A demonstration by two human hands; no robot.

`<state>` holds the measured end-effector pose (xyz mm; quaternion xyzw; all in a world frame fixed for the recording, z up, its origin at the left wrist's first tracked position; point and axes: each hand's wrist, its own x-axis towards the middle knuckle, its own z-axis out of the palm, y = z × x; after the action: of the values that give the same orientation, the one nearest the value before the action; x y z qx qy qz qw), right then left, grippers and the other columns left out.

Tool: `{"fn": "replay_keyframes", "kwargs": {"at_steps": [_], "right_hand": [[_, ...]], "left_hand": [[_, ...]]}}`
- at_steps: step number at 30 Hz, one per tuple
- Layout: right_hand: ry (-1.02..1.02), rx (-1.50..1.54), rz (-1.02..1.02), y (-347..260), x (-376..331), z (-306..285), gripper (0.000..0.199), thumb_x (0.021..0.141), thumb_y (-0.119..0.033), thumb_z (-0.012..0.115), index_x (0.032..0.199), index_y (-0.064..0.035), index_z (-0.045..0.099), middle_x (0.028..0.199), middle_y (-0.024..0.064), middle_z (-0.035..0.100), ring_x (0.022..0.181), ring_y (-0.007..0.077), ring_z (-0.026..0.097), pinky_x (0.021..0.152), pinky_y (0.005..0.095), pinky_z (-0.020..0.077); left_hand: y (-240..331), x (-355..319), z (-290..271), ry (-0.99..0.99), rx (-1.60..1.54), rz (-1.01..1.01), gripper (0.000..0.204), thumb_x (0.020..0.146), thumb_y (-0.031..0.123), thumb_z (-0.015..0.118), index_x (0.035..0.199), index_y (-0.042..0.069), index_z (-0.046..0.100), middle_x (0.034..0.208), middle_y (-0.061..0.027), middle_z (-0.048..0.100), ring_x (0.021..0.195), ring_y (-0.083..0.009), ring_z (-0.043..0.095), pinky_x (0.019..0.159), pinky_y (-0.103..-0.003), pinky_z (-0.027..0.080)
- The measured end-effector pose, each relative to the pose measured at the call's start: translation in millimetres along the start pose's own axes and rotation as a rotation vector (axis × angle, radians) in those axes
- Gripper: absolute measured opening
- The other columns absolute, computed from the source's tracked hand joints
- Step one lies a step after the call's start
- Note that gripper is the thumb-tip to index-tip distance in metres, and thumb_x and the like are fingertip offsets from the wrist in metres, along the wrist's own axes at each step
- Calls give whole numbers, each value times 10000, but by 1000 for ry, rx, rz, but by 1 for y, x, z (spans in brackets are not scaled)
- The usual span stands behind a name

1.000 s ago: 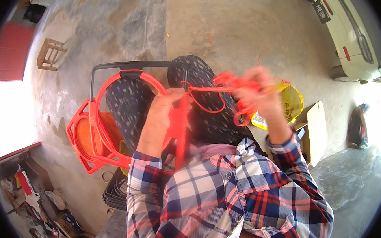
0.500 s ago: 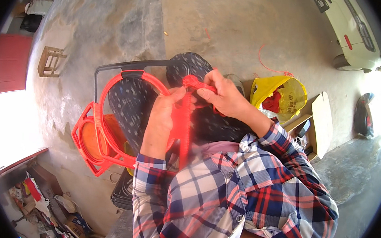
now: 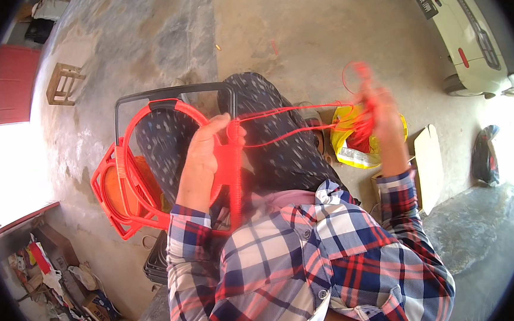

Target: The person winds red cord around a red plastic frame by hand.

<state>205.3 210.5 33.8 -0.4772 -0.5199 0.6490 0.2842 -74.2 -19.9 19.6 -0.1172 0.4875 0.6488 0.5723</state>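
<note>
A red plastic frame (image 3: 229, 168) with a round opening and a black bar (image 3: 163, 92) across its far end rests on my lap. My left hand (image 3: 199, 155) is closed on the right side of this frame, where red cord is wound along the edge. Out to the right, my right hand (image 3: 388, 118) is closed around a loose bundle of red cord (image 3: 364, 93), both smeared by motion. Two strands of red cord (image 3: 286, 109) stretch from the frame's edge beside my left fingers to that bundle. My right fingertips are hard to make out.
Below my right hand stands a yellow bag (image 3: 352, 157) with red material inside. More red and orange frames (image 3: 109, 192) lie left of my legs. A cardboard box flap (image 3: 429, 169) is at the right, a wooden stool (image 3: 64, 84) far left, a parked car (image 3: 468, 32) far right.
My right hand has swung away to the right with the cord bundle, from close beside my left hand. The cord between them is now drawn out long. My left hand stays on the frame.
</note>
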Motion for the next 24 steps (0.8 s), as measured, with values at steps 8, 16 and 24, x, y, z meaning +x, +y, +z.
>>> {"fn": "replay_keyframes", "kwargs": {"at_steps": [8, 16, 24], "right_hand": [[480, 783, -241, 50, 75, -239, 145, 969, -192, 516, 970, -50, 545, 847, 70, 600, 791, 221, 611, 724, 410, 543], [300, 812, -202, 85, 92, -251, 222, 915, -222, 561, 911, -4, 605, 761, 115, 621, 732, 291, 637, 678, 448, 531], [34, 694, -121, 15, 39, -58, 178, 873, -110, 652, 1037, -43, 626, 991, 60, 652, 844, 175, 630, 775, 338, 516]], "left_hand": [[7, -6, -11, -50, 79, 18, 172, 817, 177, 692, 889, 28, 648, 773, -153, 665, 656, -263, 632, 612, -357, 520], [11, 1, -19, -91, 52, 57, 132, 847, 167, 636, 919, 57, 617, 731, -110, 627, 608, -239, 603, 532, -343, 499], [1, -5, -4, 137, 153, 357, 430, 860, 169, 657, 1245, 44, 513, 1101, -120, 592, 857, -230, 621, 701, -354, 525]]}}
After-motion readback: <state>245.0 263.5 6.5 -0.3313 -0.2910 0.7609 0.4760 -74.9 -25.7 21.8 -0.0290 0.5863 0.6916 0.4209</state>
